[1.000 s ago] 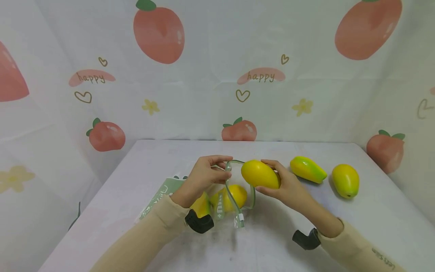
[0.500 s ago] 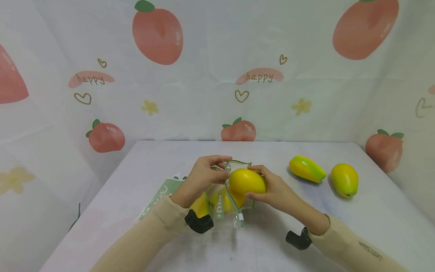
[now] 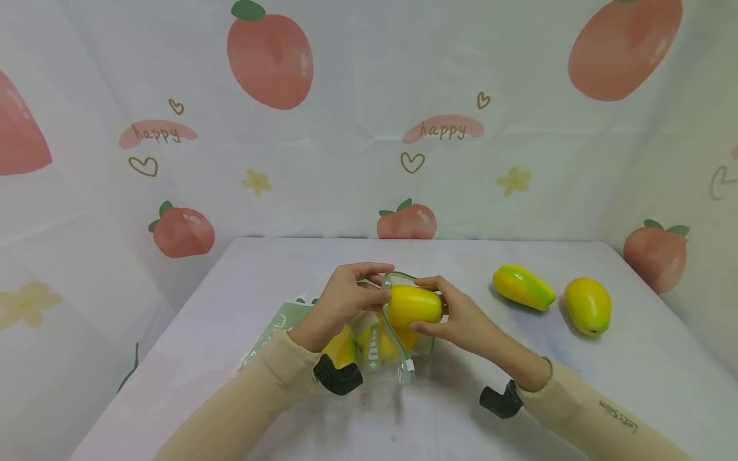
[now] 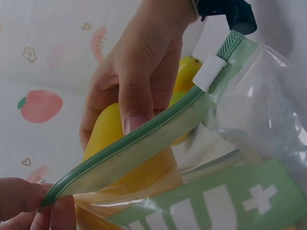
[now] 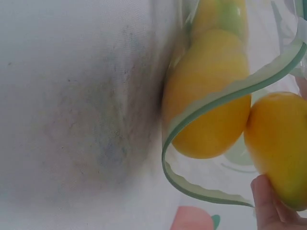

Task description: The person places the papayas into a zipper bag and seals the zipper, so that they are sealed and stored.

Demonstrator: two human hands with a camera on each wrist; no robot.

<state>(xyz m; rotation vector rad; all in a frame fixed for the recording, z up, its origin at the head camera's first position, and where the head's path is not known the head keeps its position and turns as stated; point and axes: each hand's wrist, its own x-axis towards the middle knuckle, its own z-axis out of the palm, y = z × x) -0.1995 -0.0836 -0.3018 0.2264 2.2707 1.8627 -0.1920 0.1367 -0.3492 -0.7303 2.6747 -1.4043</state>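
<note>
My left hand (image 3: 347, 298) pinches the edge of a clear zip bag (image 4: 268, 194) with green trim and a white slider (image 4: 209, 73), holding its mouth open. In my right hand (image 3: 468, 323) is a yellow mango (image 3: 414, 306), gripped between thumb and fingers at the mouth. Part of it sits behind the green zip edge in the left wrist view. Inside the bag lie another yellow mango (image 5: 211, 96) and a yellow-green fruit (image 3: 341, 351) further in, partly covered by my left wrist.
Two yellow-green fruits, a long one (image 3: 523, 287) and a rounder one (image 3: 587, 306), lie on the white table (image 3: 461, 416) at the right. A green printed panel (image 3: 282, 325) spreads left of my left hand. A patterned cloth (image 3: 346, 173) hangs behind.
My right hand has moved left and slightly down with the mango, bringing it from beside the bag into its mouth and turning it. My left hand has stayed in place.
</note>
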